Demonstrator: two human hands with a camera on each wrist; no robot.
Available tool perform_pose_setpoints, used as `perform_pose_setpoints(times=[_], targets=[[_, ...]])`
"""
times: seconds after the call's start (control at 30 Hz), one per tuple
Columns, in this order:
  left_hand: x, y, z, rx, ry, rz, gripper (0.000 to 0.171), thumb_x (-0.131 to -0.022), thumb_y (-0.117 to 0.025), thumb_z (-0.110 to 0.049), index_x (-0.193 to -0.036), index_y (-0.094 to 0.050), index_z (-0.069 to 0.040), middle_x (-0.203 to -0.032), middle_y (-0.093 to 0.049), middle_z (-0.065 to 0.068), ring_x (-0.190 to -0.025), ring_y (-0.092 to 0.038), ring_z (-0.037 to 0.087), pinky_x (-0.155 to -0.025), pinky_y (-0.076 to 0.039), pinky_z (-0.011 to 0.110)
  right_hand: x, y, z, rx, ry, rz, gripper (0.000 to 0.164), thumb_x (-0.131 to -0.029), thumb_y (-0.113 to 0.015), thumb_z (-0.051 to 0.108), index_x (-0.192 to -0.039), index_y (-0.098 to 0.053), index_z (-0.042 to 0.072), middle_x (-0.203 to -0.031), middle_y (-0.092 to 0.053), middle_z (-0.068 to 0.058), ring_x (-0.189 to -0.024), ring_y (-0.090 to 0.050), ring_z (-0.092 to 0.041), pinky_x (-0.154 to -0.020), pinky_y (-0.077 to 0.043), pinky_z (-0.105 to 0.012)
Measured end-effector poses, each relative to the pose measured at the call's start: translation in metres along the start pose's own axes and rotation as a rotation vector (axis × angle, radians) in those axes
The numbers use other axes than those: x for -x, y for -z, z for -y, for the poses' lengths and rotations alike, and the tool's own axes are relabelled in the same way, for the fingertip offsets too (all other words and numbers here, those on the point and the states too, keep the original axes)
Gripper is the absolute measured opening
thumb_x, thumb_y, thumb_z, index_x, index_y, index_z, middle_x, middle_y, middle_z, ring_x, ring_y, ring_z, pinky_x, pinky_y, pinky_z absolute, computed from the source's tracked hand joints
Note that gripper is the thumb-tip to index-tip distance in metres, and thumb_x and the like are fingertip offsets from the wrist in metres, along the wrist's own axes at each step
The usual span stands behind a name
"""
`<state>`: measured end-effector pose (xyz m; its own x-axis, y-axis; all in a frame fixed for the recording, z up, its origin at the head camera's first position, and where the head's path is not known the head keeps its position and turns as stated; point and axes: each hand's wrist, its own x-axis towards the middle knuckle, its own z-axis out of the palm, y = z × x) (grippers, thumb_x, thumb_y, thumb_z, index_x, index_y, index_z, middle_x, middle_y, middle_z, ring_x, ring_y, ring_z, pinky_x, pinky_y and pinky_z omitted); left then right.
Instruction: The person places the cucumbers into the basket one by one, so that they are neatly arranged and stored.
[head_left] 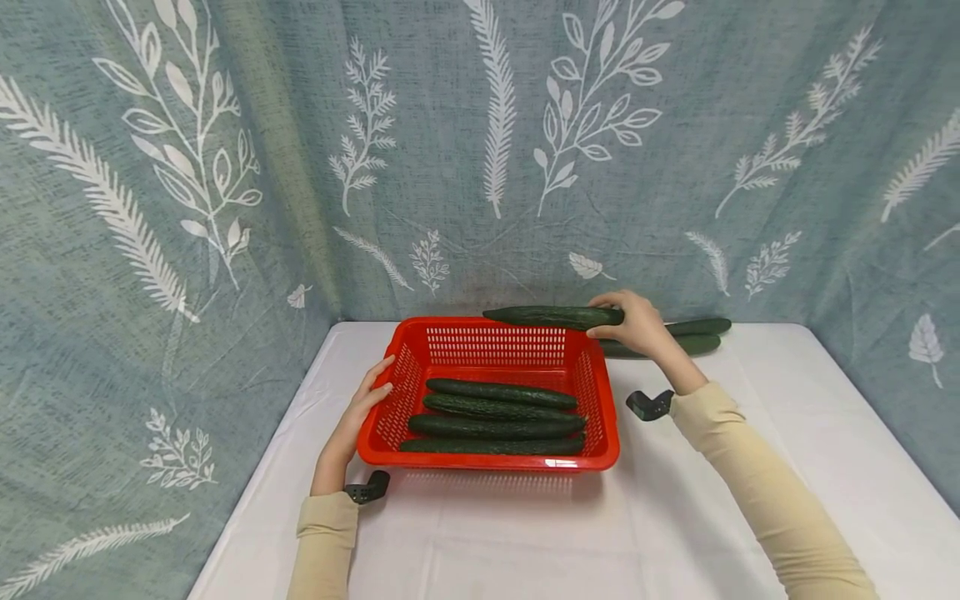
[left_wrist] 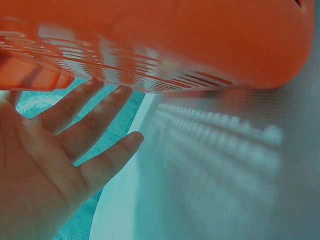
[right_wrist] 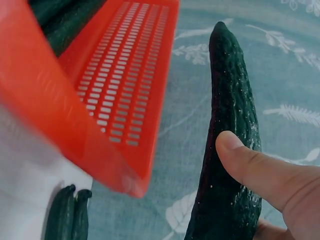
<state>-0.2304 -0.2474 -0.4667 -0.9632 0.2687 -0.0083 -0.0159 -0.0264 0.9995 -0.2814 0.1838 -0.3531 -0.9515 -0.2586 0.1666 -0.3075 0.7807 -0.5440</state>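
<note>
My right hand (head_left: 636, 323) pinches a long dark green cucumber (head_left: 543, 316) near its right end, the thumb lying along its bumpy skin in the right wrist view. The cucumber is held level over the back rim of a red perforated plastic basket (head_left: 480, 461). Inside the basket several cucumbers (head_left: 497, 428) lie side by side, running left to right. At the basket's left side is my left hand (head_left: 358, 417); its fingers are stretched out, with fingertips (left_wrist: 124, 91) right at the slotted wall in the left wrist view.
Two more cucumbers (head_left: 697, 343) lie on the white-covered table (head_left: 772, 417), behind my right hand and to the right of the basket. A blue-green curtain (head_left: 480, 250) with white leaf prints hangs behind the table and along its sides.
</note>
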Motion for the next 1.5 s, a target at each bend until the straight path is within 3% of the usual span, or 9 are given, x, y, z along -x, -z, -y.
perform_pose_setpoints(times=[0.97, 1.37, 1.5], targets=[[-0.003, 0.000, -0.001, -0.018, -0.009, 0.004, 0.053, -0.100, -0.034, -0.024, -0.149, -0.013, -0.021, -0.146, -0.020, 0.015, -0.117, -0.038, 0.031, -0.085, -0.048, 0.028, -0.021, -0.047, 0.042, 0.024, 0.013, 0.036, 0.047, -0.076, -0.076, 0.030, -0.118, -0.062, 0.013, -0.119, -0.057, -0.014, -0.111, -0.051, -0.033, -0.089, -0.041, -0.055], [-0.003, 0.000, 0.000, -0.024, -0.011, 0.004, 0.053, -0.100, -0.033, -0.024, -0.149, -0.013, -0.021, -0.145, -0.021, 0.016, -0.116, -0.040, 0.030, -0.084, -0.048, 0.029, -0.030, -0.069, 0.047, 0.039, 0.031, 0.026, 0.045, -0.075, -0.077, 0.030, -0.116, -0.064, 0.017, -0.117, -0.059, -0.013, -0.105, -0.056, -0.031, -0.080, -0.047, -0.048], [-0.003, 0.000, 0.000, -0.020, -0.011, 0.004, 0.053, -0.100, -0.034, -0.025, -0.149, -0.013, -0.021, -0.145, -0.021, 0.016, -0.116, -0.040, 0.031, -0.084, -0.048, 0.029, -0.031, -0.075, 0.047, 0.064, 0.035, 0.004, 0.044, -0.074, -0.077, 0.030, -0.115, -0.065, 0.018, -0.113, -0.060, -0.012, -0.101, -0.056, -0.030, -0.079, -0.044, -0.049]])
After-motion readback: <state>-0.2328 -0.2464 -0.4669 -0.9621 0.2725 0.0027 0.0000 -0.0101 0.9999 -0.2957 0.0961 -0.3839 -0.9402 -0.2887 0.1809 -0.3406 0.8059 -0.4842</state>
